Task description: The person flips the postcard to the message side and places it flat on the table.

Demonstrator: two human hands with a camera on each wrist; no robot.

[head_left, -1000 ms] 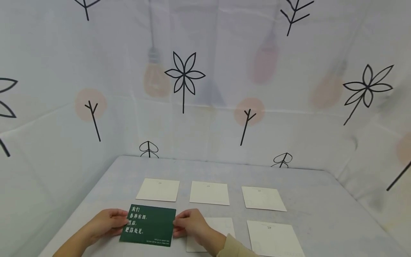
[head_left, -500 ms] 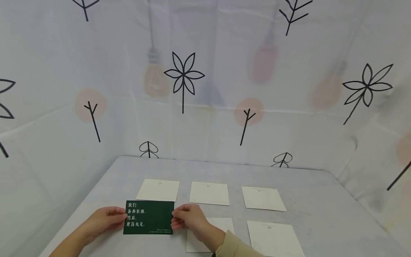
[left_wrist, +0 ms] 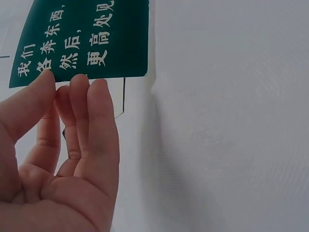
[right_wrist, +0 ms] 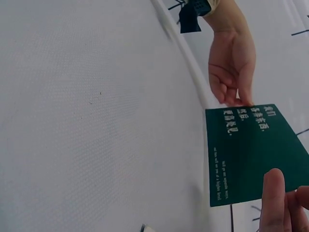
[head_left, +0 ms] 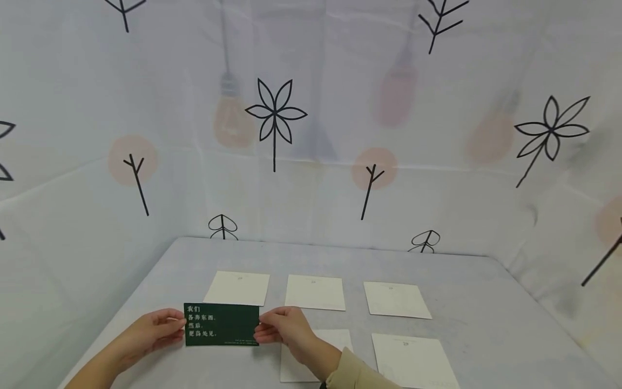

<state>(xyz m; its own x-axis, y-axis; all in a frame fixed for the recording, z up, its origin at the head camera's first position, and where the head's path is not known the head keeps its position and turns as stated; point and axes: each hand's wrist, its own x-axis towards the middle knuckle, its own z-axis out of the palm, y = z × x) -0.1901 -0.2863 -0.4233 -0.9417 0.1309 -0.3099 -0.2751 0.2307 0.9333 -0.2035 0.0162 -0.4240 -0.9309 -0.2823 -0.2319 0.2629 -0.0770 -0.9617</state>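
A dark green postcard [head_left: 222,324] with white Chinese characters is held by both hands at the left front, above the table. My left hand [head_left: 148,336] pinches its left edge between thumb and fingertips, as the left wrist view shows up close on the card [left_wrist: 106,38]. The card's right edge is gripped by my right hand [head_left: 289,330], with a finger [right_wrist: 273,193] lying against the printed side in the right wrist view. Behind the card lies a white card [head_left: 237,288]; beneath my right forearm another white card [head_left: 296,367] is partly covered.
Two more white cards, one in the back middle [head_left: 315,292] and one at the back right [head_left: 397,300], lie on the pale table [head_left: 466,302]. Another white card [head_left: 413,359] is at the front right. A patterned white cloth [head_left: 320,205] hangs behind the table.
Both hands have raised the green postcard slightly and shifted it a little left. The card has tilted, so its face looks shorter now. The white cards stay in place.
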